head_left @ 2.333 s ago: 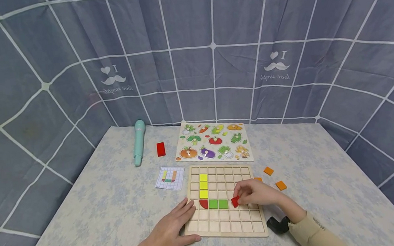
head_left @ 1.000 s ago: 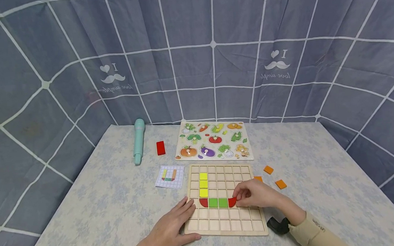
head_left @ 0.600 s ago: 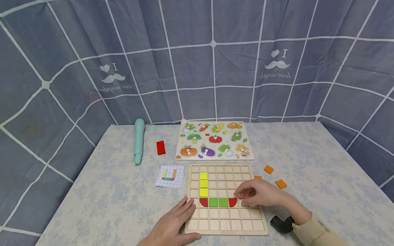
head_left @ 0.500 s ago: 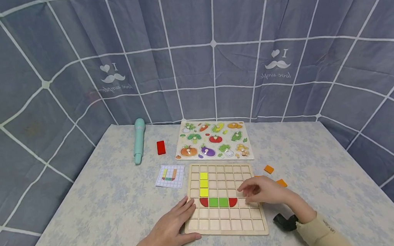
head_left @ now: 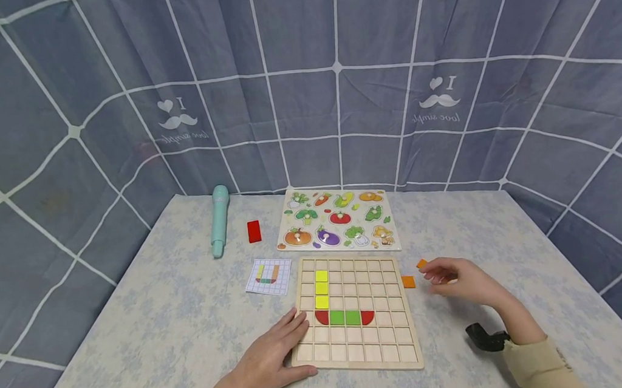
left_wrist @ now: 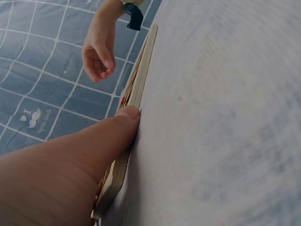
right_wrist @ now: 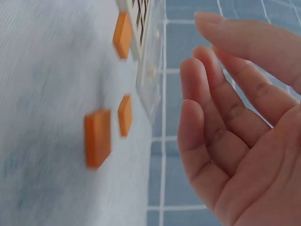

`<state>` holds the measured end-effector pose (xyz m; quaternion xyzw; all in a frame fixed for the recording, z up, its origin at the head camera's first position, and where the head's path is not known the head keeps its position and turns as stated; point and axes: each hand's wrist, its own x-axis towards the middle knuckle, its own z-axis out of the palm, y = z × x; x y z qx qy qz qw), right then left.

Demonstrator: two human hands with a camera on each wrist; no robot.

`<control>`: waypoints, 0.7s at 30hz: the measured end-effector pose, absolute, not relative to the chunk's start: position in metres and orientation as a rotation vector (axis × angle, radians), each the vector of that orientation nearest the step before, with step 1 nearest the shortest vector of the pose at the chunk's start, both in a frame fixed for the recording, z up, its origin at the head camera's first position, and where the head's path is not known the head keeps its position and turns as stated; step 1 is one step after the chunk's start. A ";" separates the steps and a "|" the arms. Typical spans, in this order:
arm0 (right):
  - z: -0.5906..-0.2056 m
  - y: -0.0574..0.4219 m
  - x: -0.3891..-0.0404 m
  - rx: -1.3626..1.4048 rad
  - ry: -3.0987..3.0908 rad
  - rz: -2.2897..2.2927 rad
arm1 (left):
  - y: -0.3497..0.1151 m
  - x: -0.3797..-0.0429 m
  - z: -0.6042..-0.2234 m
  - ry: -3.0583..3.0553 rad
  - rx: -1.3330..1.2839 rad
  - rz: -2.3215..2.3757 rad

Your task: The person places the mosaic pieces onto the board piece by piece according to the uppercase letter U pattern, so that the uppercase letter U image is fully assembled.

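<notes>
My left hand [head_left: 269, 358] rests on the lower left edge of a wooden grid board [head_left: 357, 363], its thumb along the front rim in the left wrist view. Set in the board are a column of yellow squares [head_left: 321, 289], two green squares [head_left: 345, 317] and a red quarter-round tile [head_left: 322, 318] at either end of the green. Right of the board my right hand [head_left: 466, 280] hovers over the table with loosely bent fingers and nothing in them. Under and near it lie three orange square tiles [right_wrist: 98, 139], one of which the hand hides in the head view.
A pattern card [head_left: 269, 277] showing a coloured U lies left of the board. Behind are a vegetable peg puzzle [head_left: 340, 219], a red block [head_left: 253, 231] and a teal toy microphone [head_left: 220, 220]. A tiled-pattern curtain [head_left: 303, 97] surrounds the table.
My right hand set the right-hand red tile into the board beside the green, let go of it, and moved right over the orange tiles. My left hand has stayed put.
</notes>
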<state>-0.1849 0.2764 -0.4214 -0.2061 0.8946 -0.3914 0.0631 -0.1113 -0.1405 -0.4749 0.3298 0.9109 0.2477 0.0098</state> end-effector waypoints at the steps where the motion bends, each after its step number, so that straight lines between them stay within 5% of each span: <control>1: -0.422 0.279 -0.185 -0.602 2.714 -1.191 | -0.140 -0.111 -0.475 2.845 1.031 0.773; 21: -0.448 0.313 -0.194 -0.415 2.691 -1.185 | -0.140 -0.111 -0.477 2.866 1.057 0.762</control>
